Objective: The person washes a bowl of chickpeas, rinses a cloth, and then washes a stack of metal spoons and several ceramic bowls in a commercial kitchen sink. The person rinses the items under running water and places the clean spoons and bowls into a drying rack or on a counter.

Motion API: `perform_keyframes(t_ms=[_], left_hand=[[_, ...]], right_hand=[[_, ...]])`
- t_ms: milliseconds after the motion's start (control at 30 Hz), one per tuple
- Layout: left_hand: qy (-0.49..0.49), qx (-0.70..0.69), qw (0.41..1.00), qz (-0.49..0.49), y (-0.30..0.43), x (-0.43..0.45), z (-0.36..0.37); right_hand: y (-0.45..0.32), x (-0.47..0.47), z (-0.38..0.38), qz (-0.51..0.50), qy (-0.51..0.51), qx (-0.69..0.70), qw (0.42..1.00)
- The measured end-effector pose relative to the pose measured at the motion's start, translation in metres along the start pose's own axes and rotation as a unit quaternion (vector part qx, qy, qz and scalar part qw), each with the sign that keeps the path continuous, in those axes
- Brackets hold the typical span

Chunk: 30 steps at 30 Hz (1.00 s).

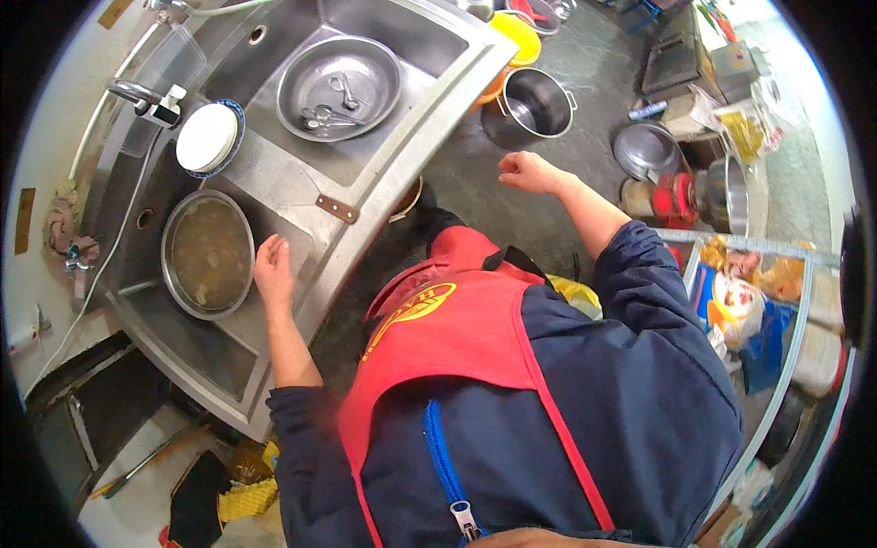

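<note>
My left hand point(274, 268) hangs empty over the sink's front ledge, fingers loosely bent, just beside a steel basin point(249, 277) of murky brown water point(209, 250). Over the floor, my right hand point(529, 172) is held out with nothing visible in it, its fingers lightly curled; a deep steel pot point(519, 89) is the nearest thing. On the divider of the double sink point(384, 133) lies a cleaver with a riveted wooden handle point(336, 209). Stacked white plates point(205, 137) rest on a blue-rimmed plate behind it. A wide basin point(306, 77) holds metal spoons point(332, 118).
A faucet point(137, 91) rises behind the plates. Yellow plastic ware point(519, 40) stands on the floor beyond the sink. To the right are a metal pan point(645, 149), a red appliance part point(675, 198) and a metal-framed shelf point(743, 242) with bagged goods.
</note>
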State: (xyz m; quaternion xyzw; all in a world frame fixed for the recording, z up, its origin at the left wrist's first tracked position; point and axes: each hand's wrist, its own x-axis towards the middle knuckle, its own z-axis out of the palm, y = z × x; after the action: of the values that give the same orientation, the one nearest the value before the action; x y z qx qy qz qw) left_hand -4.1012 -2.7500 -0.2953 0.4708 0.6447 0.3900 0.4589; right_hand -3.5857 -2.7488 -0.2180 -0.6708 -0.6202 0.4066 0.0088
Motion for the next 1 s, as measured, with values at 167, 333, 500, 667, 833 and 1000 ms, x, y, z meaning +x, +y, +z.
perform_keyframes(t_ms=[167, 333, 500, 667, 833, 1000], left_hand=[[0.056, 0.029, 0.998, -0.019, 0.041, 0.042, 0.023], [0.077, 0.074, 0.994, -0.016, 0.074, 0.094, 0.054], [0.045, 0.131, 0.989, -0.042, 0.104, 0.131, 0.094], [-0.007, 0.127, 0.983, -0.133, 0.110, 0.166, 0.126], [-0.030, 0.026, 0.982, -0.185, 0.102, 0.187, 0.153], [-0.032, 0.008, 0.980, -0.195, 0.078, 0.207, 0.152]], right_hand=[[0.006, 0.108, -0.052, -0.062, 0.052, 0.088, 0.993], [-0.033, 0.268, -0.088, -0.184, 0.076, 0.156, 0.968], [-0.067, 0.398, -0.062, -0.218, -0.041, 0.010, 0.975], [-0.095, 0.464, -0.018, -0.258, -0.165, -0.206, 0.929], [-0.096, 0.511, 0.038, -0.356, -0.187, -0.310, 0.862], [-0.086, 0.573, 0.089, -0.445, -0.074, -0.364, 0.815]])
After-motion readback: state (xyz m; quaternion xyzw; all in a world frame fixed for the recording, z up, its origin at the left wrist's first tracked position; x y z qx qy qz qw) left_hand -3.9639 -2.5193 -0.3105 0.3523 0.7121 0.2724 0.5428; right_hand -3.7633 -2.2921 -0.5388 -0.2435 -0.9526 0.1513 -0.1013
